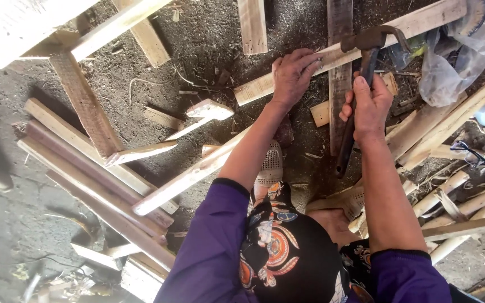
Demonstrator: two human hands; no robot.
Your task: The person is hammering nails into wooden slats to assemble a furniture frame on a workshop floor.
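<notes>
A person's left hand [292, 73] pinches something small, too tiny to identify, against a pale wooden slat [343, 50] on the dirt floor, while the right hand [369, 106] grips a claw hammer [366, 53] poised above it, not yet struck.

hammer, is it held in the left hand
No, the right hand grips the hammer by its handle; the left hand rests on a wooden slat.
</notes>
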